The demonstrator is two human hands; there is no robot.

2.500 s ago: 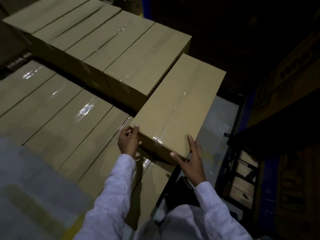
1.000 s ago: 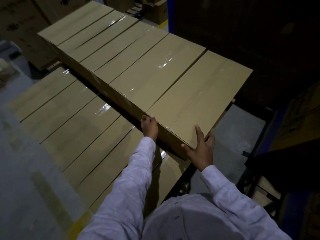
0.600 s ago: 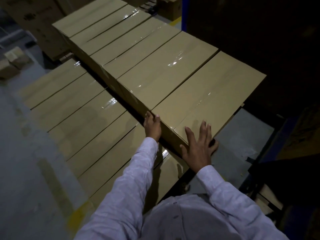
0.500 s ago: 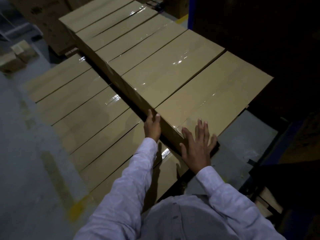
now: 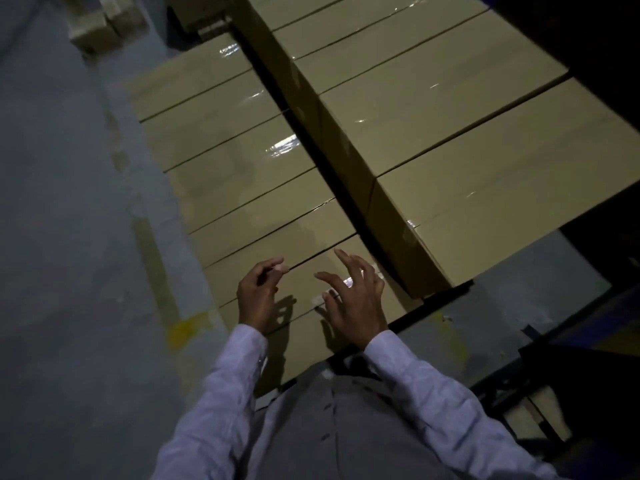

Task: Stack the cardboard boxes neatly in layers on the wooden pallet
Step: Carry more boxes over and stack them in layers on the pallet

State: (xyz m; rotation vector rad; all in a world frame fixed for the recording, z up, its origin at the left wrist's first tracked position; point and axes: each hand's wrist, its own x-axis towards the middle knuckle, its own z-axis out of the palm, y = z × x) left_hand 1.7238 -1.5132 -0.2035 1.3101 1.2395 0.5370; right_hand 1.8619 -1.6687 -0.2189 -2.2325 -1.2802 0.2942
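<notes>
Hands off: the last box is seated in the upper row.

Beside the grey floor on the left, the lower layer of boxes lies flat. Above its near end hover the left hand, fingers loosely curled and empty, and the right hand, fingers spread wide and empty. Half a second ago both pressed the nearest upper box; they have drawn back, and it sits on the right, flush with its neighbour. That placement looks finished; the left half of the layer remains uncovered. The pallet is hidden.
</notes>
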